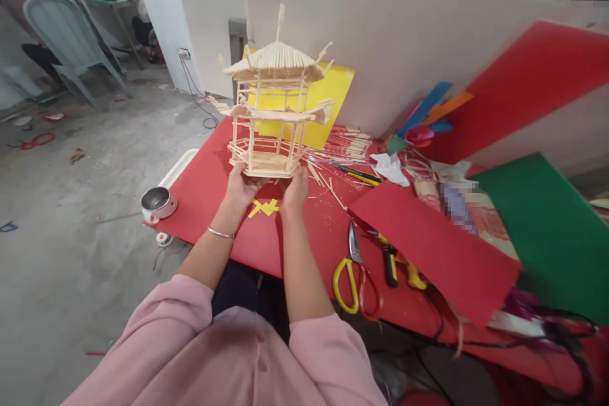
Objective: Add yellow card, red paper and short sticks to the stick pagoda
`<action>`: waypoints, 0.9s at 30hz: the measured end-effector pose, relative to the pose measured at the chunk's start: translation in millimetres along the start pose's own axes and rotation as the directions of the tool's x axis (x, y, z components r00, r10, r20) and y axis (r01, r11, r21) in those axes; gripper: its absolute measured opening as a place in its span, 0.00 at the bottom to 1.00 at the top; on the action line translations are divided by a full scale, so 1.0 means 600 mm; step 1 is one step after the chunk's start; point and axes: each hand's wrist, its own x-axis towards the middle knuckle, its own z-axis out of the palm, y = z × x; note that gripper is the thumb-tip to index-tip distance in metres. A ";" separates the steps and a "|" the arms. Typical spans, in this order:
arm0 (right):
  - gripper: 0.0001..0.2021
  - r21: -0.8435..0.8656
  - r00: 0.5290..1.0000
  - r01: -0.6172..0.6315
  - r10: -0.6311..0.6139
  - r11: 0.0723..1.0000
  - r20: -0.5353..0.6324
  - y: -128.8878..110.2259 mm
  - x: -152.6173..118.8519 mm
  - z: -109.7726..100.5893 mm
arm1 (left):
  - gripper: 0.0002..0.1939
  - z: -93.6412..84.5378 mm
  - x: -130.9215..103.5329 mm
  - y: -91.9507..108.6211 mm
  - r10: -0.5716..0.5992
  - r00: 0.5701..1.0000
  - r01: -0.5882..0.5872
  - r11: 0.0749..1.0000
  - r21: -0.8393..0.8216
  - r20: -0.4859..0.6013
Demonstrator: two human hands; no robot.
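Note:
A two-roofed pagoda model of pale wooden sticks (278, 115) stands upright between my hands above the red table (204, 184). My left hand (242, 189) grips the left side of its base, and my right hand (295, 190) grips the right side. Parts of the fingers are hidden under the base. Yellow strips (264, 207) lie crossed on the table just below my hands. Behind the model a yellow sheet (335, 98) leans near the wall, with many loose sticks (349, 143) beside it.
Scissors (354, 266), pliers (390, 266), a cutter (359, 174) and a red sheet (438, 241) lie to the right. A green board (552, 228) is farther right. A small metal pot (159, 203) sits at the left corner. Behind stands a wall (380, 44).

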 end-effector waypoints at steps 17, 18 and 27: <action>0.34 -0.885 0.985 -0.162 -0.024 -0.437 -0.168 -0.219 -0.091 -0.436 | 0.16 0.003 0.004 0.004 -0.046 0.998 0.047 0.998 -0.031 0.041; 0.32 -0.868 0.987 -0.141 0.001 -0.477 -0.162 -0.217 -0.084 -0.449 | 0.16 0.004 0.004 0.004 -0.048 0.998 0.049 0.998 -0.031 0.035; 0.16 -0.914 0.927 0.050 -0.322 -0.402 0.192 -0.267 -0.091 -0.517 | 0.14 0.002 0.002 0.003 -0.047 0.998 0.047 0.999 -0.026 0.030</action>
